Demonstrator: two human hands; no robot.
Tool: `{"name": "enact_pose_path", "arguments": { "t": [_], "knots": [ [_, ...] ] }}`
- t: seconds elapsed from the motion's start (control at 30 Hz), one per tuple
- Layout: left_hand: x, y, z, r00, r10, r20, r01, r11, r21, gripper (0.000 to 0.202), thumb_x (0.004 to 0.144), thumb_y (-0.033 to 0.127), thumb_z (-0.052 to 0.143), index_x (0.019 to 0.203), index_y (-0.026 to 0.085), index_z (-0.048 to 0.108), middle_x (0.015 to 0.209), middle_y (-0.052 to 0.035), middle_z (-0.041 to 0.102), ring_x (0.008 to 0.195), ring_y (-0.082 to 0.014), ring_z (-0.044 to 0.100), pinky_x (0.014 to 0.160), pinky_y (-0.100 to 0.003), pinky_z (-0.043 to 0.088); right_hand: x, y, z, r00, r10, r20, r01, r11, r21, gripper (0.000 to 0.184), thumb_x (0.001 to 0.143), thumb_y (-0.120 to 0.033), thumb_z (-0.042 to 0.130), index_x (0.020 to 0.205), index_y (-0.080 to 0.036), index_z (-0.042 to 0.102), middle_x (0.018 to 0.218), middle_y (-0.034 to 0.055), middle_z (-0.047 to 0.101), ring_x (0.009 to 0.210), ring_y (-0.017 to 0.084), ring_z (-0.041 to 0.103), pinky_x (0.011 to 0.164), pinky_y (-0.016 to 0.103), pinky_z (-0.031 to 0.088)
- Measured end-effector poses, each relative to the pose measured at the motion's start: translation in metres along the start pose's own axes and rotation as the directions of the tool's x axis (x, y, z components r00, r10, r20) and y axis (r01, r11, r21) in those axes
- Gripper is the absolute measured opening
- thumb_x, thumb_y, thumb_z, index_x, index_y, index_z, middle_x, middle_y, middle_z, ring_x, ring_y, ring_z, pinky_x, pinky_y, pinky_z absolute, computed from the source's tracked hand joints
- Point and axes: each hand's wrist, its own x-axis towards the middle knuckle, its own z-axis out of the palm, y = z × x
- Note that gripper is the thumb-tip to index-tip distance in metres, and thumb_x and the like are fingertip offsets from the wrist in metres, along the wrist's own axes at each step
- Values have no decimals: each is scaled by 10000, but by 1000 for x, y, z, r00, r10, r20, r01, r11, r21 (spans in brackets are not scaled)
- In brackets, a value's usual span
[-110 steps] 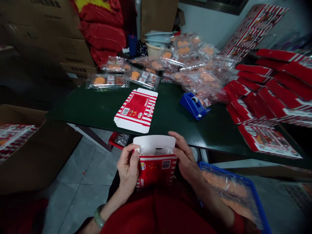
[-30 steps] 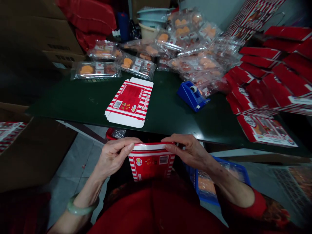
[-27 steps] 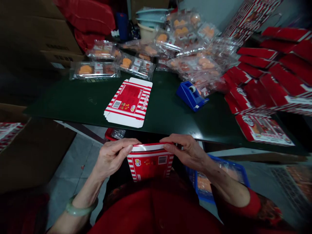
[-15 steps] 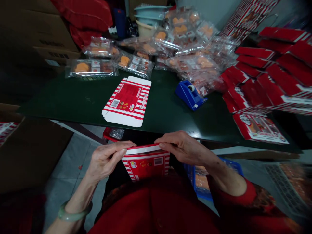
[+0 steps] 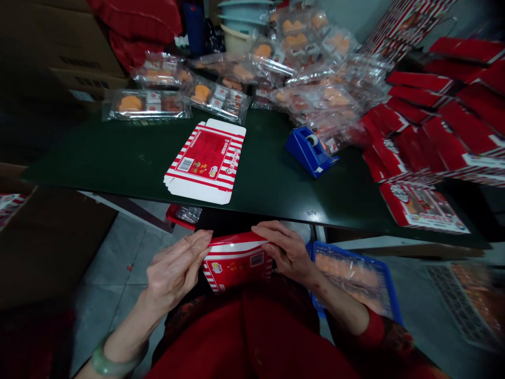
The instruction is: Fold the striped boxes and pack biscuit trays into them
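Note:
Close to my body, just off the table's front edge, is a red-and-white striped cardboard box (image 5: pixel 236 266). My left hand (image 5: pixel 177 268) pinches its upper left corner. At the upper right corner, my right hand (image 5: pixel 286 250) grips with thumb and fingers. The top flap lies folded over, its red edge facing the table; the lower part of the box is hidden by my red clothing. On the table ahead rests a flattened box (image 5: pixel 207 160) of the same print, back face up. A blue tape dispenser (image 5: pixel 310 152) stands right of it.
Clear packs (image 5: pixel 315 95) of orange pieces are heaped along the back of the dark green table (image 5: pixel 118 158). Finished-looking red boxes (image 5: pixel 434 131) are stacked at the right. Below are a blue basket (image 5: pixel 389 295) of packs, a red tray (image 5: pixel 179 218) and cardboard cartons (image 5: pixel 79 42).
The box's top flap has been folded down over the opening, so the gap beneath it no longer shows. My right forearm has drawn inward, uncovering more of the blue basket.

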Motion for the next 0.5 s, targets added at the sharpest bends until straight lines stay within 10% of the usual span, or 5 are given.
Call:
{"name": "enact_pose_path", "arguments": {
  "t": [0.2,0.5],
  "knots": [
    [36,4,-15,956,-53,288,96,986,-138,152,842,201,613,707,143,577,607,14,577,492,-76,534,458,-190,405,5,-17,3,971,237,-10,-231,954,189,214,861,-163,518,1045,-210,618,930,55,649,829,147,618,708,278,500],
    [50,-6,-4,927,143,346,-64,971,-230,129,895,129,495,942,149,613,676,6,577,559,-90,549,501,-192,425,10,-25,-3,951,296,-95,-273,942,196,187,815,-106,506,899,-208,639,828,21,633,754,130,605,631,257,480]
  ]
}}
